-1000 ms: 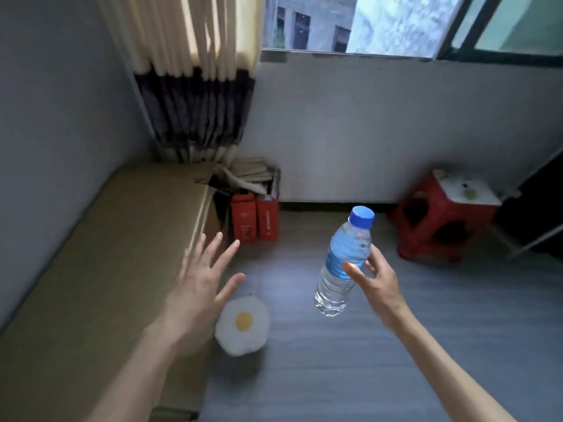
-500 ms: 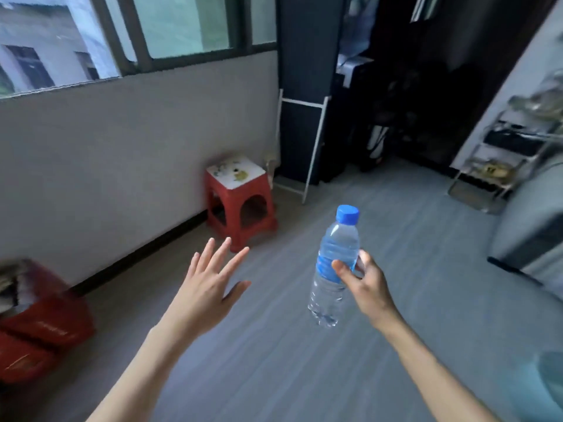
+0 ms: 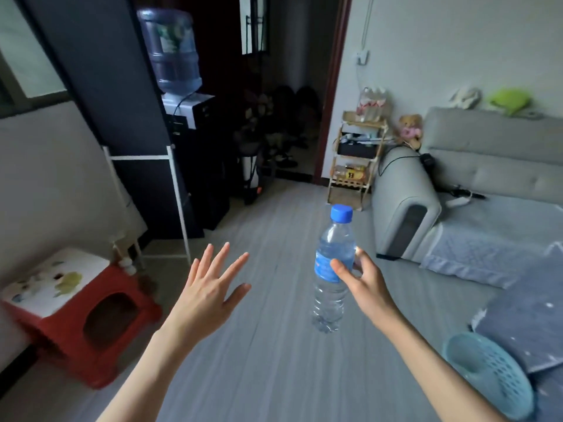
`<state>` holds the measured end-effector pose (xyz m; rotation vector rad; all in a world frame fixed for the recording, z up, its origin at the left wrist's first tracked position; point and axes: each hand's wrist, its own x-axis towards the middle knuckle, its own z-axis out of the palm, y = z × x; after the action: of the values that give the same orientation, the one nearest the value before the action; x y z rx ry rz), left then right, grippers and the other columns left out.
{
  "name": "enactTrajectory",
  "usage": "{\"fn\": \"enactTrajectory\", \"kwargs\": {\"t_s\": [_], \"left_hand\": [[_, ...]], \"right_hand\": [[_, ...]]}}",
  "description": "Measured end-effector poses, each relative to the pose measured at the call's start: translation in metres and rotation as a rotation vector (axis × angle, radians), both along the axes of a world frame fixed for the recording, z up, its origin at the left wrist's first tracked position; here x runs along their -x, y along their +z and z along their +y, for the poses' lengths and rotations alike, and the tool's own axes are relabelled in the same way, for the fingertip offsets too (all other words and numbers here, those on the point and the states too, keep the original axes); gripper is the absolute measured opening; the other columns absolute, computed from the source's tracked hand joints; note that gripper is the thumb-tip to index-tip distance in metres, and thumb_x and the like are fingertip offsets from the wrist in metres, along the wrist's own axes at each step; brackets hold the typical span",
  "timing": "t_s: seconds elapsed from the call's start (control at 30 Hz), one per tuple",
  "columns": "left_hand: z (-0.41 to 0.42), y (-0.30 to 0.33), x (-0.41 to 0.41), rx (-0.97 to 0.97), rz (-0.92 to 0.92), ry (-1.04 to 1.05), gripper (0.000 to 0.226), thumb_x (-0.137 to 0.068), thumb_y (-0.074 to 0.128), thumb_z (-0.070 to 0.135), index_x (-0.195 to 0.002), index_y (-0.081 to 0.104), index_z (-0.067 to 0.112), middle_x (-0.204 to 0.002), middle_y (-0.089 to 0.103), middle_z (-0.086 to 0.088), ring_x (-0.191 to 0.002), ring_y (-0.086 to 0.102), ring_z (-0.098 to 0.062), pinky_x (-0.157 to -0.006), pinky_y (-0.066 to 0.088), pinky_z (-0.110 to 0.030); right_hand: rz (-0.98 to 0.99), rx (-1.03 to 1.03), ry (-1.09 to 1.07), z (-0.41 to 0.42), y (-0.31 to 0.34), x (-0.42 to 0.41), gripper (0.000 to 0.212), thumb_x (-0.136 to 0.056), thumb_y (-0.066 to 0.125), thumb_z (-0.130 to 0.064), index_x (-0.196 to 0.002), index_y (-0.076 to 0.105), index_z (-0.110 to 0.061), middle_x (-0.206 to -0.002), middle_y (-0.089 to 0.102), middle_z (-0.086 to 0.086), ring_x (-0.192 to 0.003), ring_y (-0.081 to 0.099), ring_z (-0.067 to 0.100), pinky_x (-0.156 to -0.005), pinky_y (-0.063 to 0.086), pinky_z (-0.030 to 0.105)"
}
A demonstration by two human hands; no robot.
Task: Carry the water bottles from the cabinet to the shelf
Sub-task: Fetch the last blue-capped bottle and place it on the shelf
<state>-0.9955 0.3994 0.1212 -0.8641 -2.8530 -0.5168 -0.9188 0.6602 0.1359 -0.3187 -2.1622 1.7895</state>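
A person's two bare forearms reach out over a grey plank floor (image 3: pixel 268 300). The right hand (image 3: pixel 362 284) grasps a clear water bottle (image 3: pixel 333 269) around its blue label, thumb on the near side and fingers curled behind; the bottle stands nearly upright in the air, its blue cap (image 3: pixel 341 213) at the top, and it touches nothing else. The left hand (image 3: pixel 210 287) is released, fingers straight and spread, holding nothing. Far ahead, against the wall beside a dark doorway, stands a light wooden shelf (image 3: pixel 355 156) with a pack of bottles on its top tier (details are too small to make out). A grey sofa (image 3: pixel 457 190) fills the right side. At the near left sits a red stool (image 3: pixel 88 318) with a white top. At the far left, a water dispenser (image 3: pixel 182 86) carries a large blue jug. A pale blue perforated basket (image 3: pixel 490 376) lies at the near right.
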Motion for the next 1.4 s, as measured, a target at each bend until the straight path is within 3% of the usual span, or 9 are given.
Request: {"fn": "enactTrajectory", "kwargs": {"t_s": [0.23,0.43,0.6,0.77,1.07,1.4], "left_hand": [[0.134,0.016,0.149,0.015,0.021,-0.203,0.082,-0.076,-0.003,0.076,-0.141,0.022,0.033,-0.153,0.018,-0.007,-0.141,-0.001,-0.030,-0.114,0.012,-0.050],[0.249,0.015,0.253,0.038,0.024,-0.291,0.083,-0.071,-0.008,0.075,-0.142,0.011,0.037,-0.155,0.006,-0.003,-0.136,-0.017,-0.021,-0.114,0.002,-0.045],[0.344,0.018,0.348,0.032,0.055,-0.278,0.091,-0.067,-0.014,0.079,-0.143,0.012,0.035,-0.155,0.007,-0.003,-0.140,-0.011,-0.025,-0.114,0.003,-0.048],[0.427,0.029,0.435,0.021,0.072,-0.258,0.089,-0.070,-0.012,0.077,-0.143,0.015,0.033,-0.155,0.007,-0.003,-0.138,-0.014,-0.022,-0.112,-0.002,-0.041],[0.544,0.002,0.577,0.091,-0.018,-0.224,0.090,-0.064,-0.016,0.077,-0.142,0.003,0.038,-0.155,-0.005,0.000,-0.134,-0.025,-0.020,-0.111,-0.008,-0.041],[0.698,-0.006,0.819,0.071,-0.005,-0.227,0.102,-0.057,-0.025,0.079,-0.143,0.005,0.034,-0.155,-0.006,-0.001,-0.133,-0.025,-0.018,-0.109,-0.008,-0.038]], "right_hand": [[0.040,-0.003,-0.152,0.112,0.020,0.105,0.022,-0.086,0.059,-0.006,-0.105,0.056,-0.015,-0.099,0.065,-0.004,-0.081,0.062,-0.011,-0.069,0.044,0.004],[0.061,0.008,-0.236,0.220,0.018,0.195,0.025,-0.086,0.058,-0.007,-0.111,0.055,-0.012,-0.102,0.065,0.000,-0.080,0.063,-0.008,-0.072,0.046,0.006],[0.073,0.026,-0.217,0.312,0.020,0.286,0.021,-0.087,0.058,-0.008,-0.107,0.057,-0.014,-0.103,0.066,-0.001,-0.085,0.062,-0.007,-0.075,0.046,0.007],[0.103,0.028,-0.214,0.399,0.041,0.380,0.016,-0.088,0.056,-0.007,-0.102,0.058,-0.014,-0.098,0.065,-0.004,-0.080,0.059,-0.014,-0.070,0.042,0.003],[0.058,0.074,-0.189,0.518,0.020,0.538,0.017,-0.088,0.057,-0.011,-0.103,0.059,-0.019,-0.103,0.067,-0.006,-0.090,0.062,-0.004,-0.073,0.045,0.008],[0.041,0.062,-0.250,0.667,0.007,0.760,0.022,-0.085,0.060,-0.010,-0.107,0.057,-0.013,-0.099,0.066,-0.004,-0.082,0.063,-0.003,-0.067,0.046,0.007]]}}
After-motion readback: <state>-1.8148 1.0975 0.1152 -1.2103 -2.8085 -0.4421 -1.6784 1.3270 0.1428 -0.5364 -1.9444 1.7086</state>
